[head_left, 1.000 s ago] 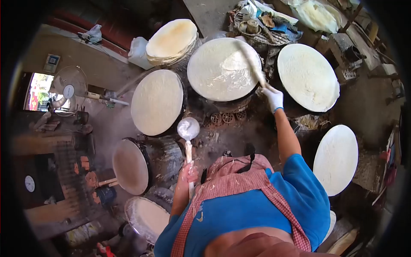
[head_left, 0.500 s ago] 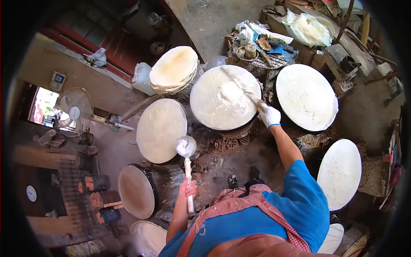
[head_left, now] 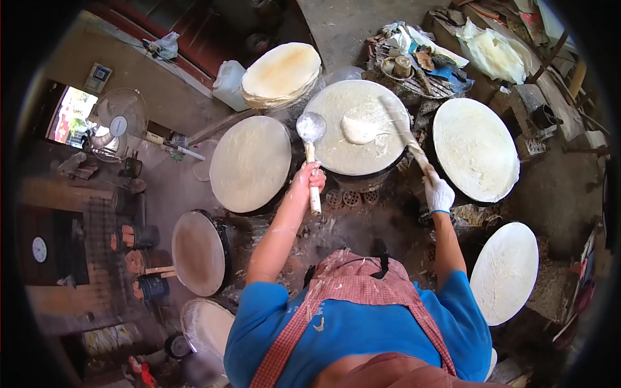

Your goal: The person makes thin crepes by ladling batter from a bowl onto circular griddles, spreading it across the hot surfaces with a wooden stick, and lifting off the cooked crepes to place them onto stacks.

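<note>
My bare left hand [head_left: 306,181] is wrapped round the pale handle of a ladle [head_left: 312,127], whose round bowl is at the left rim of the middle griddle [head_left: 330,145]. A thick white mound of batter [head_left: 359,128] lies on that griddle, over a thin pale layer. My right hand [head_left: 439,194], in a white glove, grips a wooden spreader [head_left: 414,147]; its far end is motion-blurred over the griddle's right side. Round griddles covered in pale batter stand to the left [head_left: 251,164] and right [head_left: 476,150] of the middle one.
A stack of round flatbreads [head_left: 282,72] is behind, beside a white jug [head_left: 229,84]. A brown-topped griddle [head_left: 198,253] stands lower left, another coated one [head_left: 505,274] lower right. Scraps fill a rack [head_left: 420,61]; a fan [head_left: 119,125] is at left.
My left hand has moved up and forward with the ladle to the middle griddle. A smooth batter mound now lies there. My right hand has drawn back slightly with the spreader. The view has shifted.
</note>
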`<state>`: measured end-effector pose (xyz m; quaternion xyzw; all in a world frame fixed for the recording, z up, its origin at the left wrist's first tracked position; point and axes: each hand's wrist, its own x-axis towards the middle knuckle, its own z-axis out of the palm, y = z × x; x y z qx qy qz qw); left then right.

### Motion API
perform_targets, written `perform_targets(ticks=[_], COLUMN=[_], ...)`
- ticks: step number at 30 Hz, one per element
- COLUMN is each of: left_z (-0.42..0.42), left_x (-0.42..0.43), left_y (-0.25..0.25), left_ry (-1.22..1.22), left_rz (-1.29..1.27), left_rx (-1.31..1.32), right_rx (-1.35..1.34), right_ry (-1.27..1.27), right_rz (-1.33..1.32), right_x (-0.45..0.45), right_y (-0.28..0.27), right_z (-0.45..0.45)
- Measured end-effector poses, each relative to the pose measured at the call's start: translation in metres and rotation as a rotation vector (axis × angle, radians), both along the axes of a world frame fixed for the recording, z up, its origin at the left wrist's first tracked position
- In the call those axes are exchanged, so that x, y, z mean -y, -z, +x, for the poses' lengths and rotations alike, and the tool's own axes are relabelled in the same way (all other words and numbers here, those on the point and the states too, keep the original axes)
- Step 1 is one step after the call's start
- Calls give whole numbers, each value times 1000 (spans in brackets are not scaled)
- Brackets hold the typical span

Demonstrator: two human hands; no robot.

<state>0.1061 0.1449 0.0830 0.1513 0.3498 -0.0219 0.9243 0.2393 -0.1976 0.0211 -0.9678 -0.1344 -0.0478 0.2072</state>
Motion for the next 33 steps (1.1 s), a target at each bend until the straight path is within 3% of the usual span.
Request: perform_targets(ticks=[1,4,6,8,10,12,14,15,16,18,19,27,29,30,33], left_z=[7,27,43,41,-7,-79,-129,-137,-151,-170,-176,-315,-330,-367,-456], left_x=[6,45,55,58,34,23,42,43,32,32,37,95,92,98,127], left_y=[1,-2,25,24,-11,-5,-16,-25,-14,-8,-28,-31,-37,-30,-13], left_ry=[-19,-47,20,76,175,94,167,182,322,193,156,-210,-366,-418,-609], left_rz=[-11,351,301,32,-193,-82,186,124,-141,-640,-595,-714,-705,-733,-672], left_rx=[-25,-96,-109,-110,66,-92,8,-112,-203,-121,-5,479,399,392,534], right_rx=[11,86,44,-12,35,179,349,303,263,253,230,-693,-847,-901,-910], right_ry=[30,5,-63,-84,-117,-108,-177,-159,-132,-109,-135,-319,-366,-379,-666], right_rz=[-35,-265,-158,-96,-10,6,125,96,108,98,168,675,651,587,511], right_x=[1,-18,-42,-58,-54,-43,-37,-39,-40,-47,-48,-63,-87,-101,-137], right_y=[5,19,22,23,-12,-43,-31,-24,-21,-33,-36,-26,-3,-23,-22], right_z=[-10,-61,-93,-103,-117,-137,-152,-161,-174,-200,-211,-253,-232,-256,-295])
